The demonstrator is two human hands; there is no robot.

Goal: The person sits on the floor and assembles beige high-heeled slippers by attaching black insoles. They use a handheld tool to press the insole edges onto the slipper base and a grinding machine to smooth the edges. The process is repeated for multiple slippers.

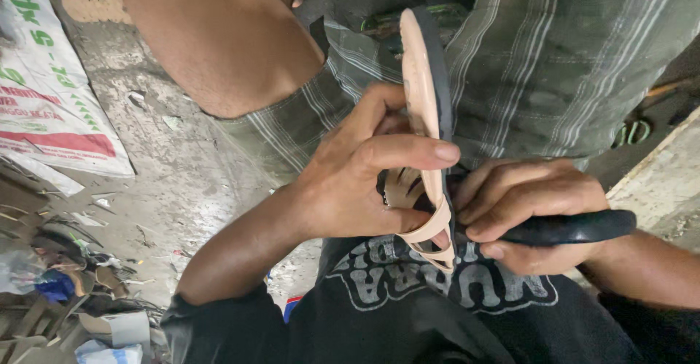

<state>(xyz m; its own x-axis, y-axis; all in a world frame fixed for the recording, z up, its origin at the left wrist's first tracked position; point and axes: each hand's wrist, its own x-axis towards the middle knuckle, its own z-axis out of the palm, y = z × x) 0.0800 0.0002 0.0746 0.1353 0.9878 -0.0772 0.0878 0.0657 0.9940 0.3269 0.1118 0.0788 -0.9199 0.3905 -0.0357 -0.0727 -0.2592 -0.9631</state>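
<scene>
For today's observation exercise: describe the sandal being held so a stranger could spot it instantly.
Start at the grey striped shorts filling the top of the view. Just below, the two hands meet: the left hand grips the sandal, held on edge. It alone is pale pink with a dark sole and woven straps.

Left hand [350,182] steadies a beige strappy sandal [426,138] on edge; right hand [525,211] clasps a black-handled tool [576,227].

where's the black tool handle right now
In the head view it sits right of centre: the black tool handle is gripped in the right hand, pressed beside the beige sandal that the left hand holds.
</scene>
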